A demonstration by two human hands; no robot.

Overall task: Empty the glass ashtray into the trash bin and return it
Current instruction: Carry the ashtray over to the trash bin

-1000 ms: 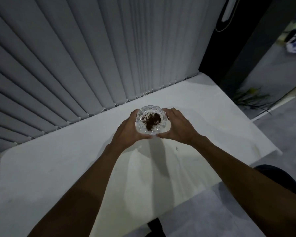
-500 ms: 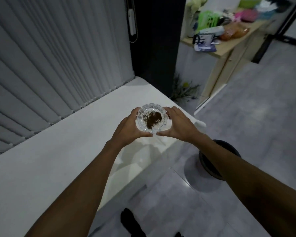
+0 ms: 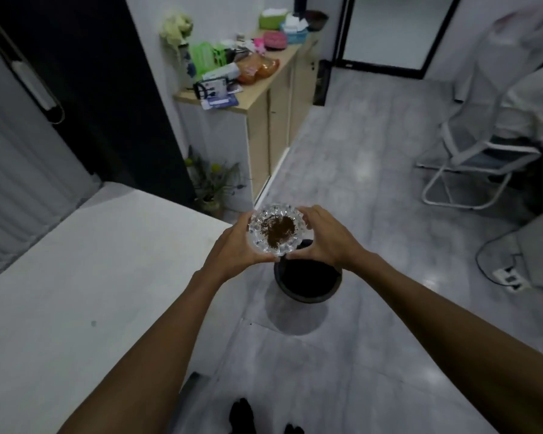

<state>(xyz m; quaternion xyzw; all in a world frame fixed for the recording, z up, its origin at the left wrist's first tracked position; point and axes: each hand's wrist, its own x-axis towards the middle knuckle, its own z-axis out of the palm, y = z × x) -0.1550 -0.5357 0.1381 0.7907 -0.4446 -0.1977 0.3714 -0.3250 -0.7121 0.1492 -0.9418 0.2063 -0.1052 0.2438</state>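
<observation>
A round cut-glass ashtray (image 3: 276, 230) with a brown heap of ash in its middle is held level in the air between both hands. My left hand (image 3: 232, 249) grips its left side and my right hand (image 3: 326, 239) grips its right side. Below and just behind the hands stands a round black trash bin (image 3: 308, 280) on the grey floor; its far rim is hidden by the ashtray and my right hand. The ashtray hangs past the corner of the white table (image 3: 91, 277), over the bin's far edge.
A wooden cabinet (image 3: 264, 98) cluttered with bags and boxes stands against the far wall. A white folding chair (image 3: 470, 170) is at the right, with a power strip (image 3: 508, 278) and cable on the floor. A small plant (image 3: 213, 183) sits by the table's far corner.
The view has swung right from the blinds and table to the floor. Both hands carried the ashtray off the table to above the trash bin.
</observation>
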